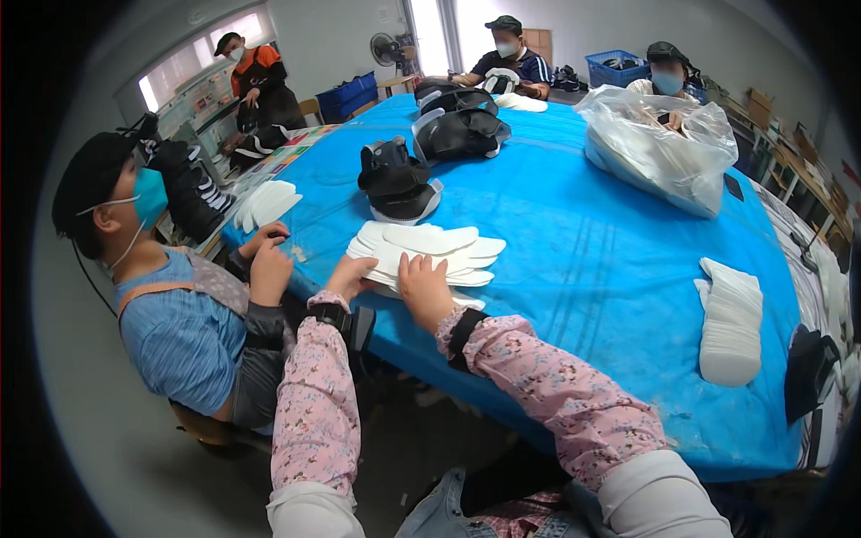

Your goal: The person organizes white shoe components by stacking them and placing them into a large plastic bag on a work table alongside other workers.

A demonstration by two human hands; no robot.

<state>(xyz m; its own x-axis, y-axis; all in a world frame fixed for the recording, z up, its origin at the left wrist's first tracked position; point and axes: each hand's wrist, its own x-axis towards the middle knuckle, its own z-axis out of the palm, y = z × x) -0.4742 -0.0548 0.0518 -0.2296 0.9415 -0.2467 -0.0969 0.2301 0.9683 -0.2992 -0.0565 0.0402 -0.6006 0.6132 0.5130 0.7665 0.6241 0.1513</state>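
Near the front left edge of the table, a loose fan of white insoles (pixel 426 238) lies under both my hands. My left hand (pixel 348 276) is closed on the insoles at their left end, its thumb over the top and the other fingers mostly hidden. My right hand (pixel 425 289) lies on top of the near insoles with its fingers a little apart. Part of another white insole shows beneath that hand. Beyond the fan sits a black shoe (pixel 395 190) with a pale sole edge.
More black shoes (pixel 459 134) stand farther back on the blue-covered table (pixel 547 260). A clear bag (pixel 659 148) of white pieces is at the far right, and a stack of insoles (pixel 731 327) at the near right. A co-worker (pixel 184 327) sits close on my left, beside more insoles (pixel 267 204).
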